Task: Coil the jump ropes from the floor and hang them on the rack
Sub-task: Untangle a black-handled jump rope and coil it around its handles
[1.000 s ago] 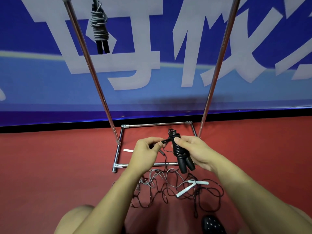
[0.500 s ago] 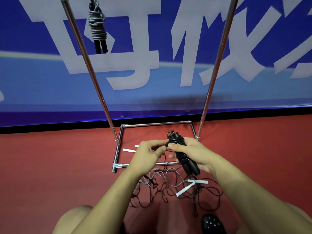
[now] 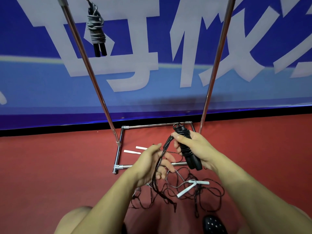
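Note:
My right hand [image 3: 194,149] grips a black jump rope bundle [image 3: 185,149], two black handles with cord wound round them, held upright in front of the rack's base. A loose black strand [image 3: 160,162] trails from the bundle's top down across my left hand [image 3: 152,163], whose fingers are spread and relaxed beside it. On the red floor under my hands lies a tangle of thin ropes [image 3: 207,195] with white handles [image 3: 192,186]. A coiled grey rope with black handles [image 3: 96,29] hangs from the top of the chrome rack [image 3: 94,81].
The rack's square base frame [image 3: 118,152] sits on the floor against a blue banner wall [image 3: 152,65], with its right pole [image 3: 214,70] rising beside my right hand. Two more white handles [image 3: 131,152] lie inside the base. My knee [image 3: 76,220] and a dark shoe [image 3: 212,225] are at the bottom.
My left hand has let go of the cord beside the bundle, dropped lower and opened. The strand now hangs loose and blurred. My right hand has tilted the bundle more upright.

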The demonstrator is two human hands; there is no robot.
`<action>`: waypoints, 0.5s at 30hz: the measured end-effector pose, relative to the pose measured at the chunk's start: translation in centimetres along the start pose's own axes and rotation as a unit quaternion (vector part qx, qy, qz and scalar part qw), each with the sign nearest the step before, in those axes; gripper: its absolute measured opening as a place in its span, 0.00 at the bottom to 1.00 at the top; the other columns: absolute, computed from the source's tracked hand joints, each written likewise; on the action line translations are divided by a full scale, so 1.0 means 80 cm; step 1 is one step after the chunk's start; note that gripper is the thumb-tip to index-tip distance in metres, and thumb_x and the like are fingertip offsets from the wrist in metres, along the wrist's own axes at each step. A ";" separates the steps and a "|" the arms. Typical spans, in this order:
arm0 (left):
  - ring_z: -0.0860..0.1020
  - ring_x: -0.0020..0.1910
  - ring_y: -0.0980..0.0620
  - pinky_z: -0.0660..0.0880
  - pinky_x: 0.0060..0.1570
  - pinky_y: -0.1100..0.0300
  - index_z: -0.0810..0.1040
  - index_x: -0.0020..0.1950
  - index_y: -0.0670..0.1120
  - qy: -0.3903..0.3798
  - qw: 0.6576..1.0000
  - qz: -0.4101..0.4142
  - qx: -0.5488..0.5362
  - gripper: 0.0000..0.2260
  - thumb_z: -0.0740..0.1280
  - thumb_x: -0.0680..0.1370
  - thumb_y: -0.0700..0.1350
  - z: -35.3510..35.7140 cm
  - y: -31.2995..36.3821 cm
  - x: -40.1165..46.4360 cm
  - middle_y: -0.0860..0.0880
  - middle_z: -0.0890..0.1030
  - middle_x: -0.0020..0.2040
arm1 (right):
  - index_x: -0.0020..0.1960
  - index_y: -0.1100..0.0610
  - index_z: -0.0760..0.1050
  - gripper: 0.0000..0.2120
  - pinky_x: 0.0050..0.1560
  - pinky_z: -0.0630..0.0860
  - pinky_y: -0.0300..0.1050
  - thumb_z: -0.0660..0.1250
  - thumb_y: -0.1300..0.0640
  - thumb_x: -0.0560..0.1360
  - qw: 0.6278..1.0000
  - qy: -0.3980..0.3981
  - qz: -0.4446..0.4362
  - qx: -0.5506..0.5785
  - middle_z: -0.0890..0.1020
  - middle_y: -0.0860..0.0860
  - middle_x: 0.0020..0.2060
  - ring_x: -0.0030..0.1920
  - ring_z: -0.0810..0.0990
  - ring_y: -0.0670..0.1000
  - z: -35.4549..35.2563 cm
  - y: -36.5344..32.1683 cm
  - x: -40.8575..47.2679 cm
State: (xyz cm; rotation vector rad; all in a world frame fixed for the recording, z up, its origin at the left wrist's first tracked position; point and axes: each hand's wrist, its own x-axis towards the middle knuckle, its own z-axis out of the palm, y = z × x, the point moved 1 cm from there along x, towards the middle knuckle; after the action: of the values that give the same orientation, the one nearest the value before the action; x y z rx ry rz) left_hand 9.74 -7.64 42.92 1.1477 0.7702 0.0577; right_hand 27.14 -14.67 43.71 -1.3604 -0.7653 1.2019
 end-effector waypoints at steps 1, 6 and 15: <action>0.75 0.24 0.50 0.64 0.24 0.62 0.84 0.44 0.44 -0.019 1.000 0.000 -0.017 0.28 0.49 0.84 0.57 0.001 0.000 0.000 0.41 0.83 0.37 | 0.60 0.69 0.74 0.22 0.40 0.76 0.44 0.72 0.51 0.79 1.000 0.002 -0.002 0.008 0.81 0.54 0.39 0.36 0.78 0.50 -0.001 0.000 0.000; 0.76 0.24 0.53 0.71 0.23 0.64 0.82 0.49 0.41 -0.006 0.995 0.050 -0.086 0.19 0.57 0.85 0.51 0.004 0.007 -0.001 0.42 0.84 0.37 | 0.63 0.71 0.72 0.27 0.40 0.75 0.44 0.72 0.49 0.78 0.999 0.018 -0.008 0.036 0.79 0.54 0.37 0.35 0.76 0.50 -0.007 -0.006 -0.003; 0.79 0.31 0.57 0.76 0.32 0.66 0.85 0.52 0.40 0.098 0.986 0.126 -0.050 0.07 0.69 0.80 0.41 -0.003 0.007 0.004 0.43 0.87 0.46 | 0.60 0.70 0.75 0.25 0.39 0.76 0.43 0.73 0.49 0.77 0.999 0.025 -0.013 0.033 0.79 0.54 0.37 0.36 0.77 0.50 -0.012 -0.010 0.000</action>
State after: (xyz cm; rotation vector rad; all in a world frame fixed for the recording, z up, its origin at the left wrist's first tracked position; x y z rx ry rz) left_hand 9.99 -7.06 43.19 1.1490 0.7816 0.4226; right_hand 28.23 -14.83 44.38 -1.3182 -0.6995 1.1593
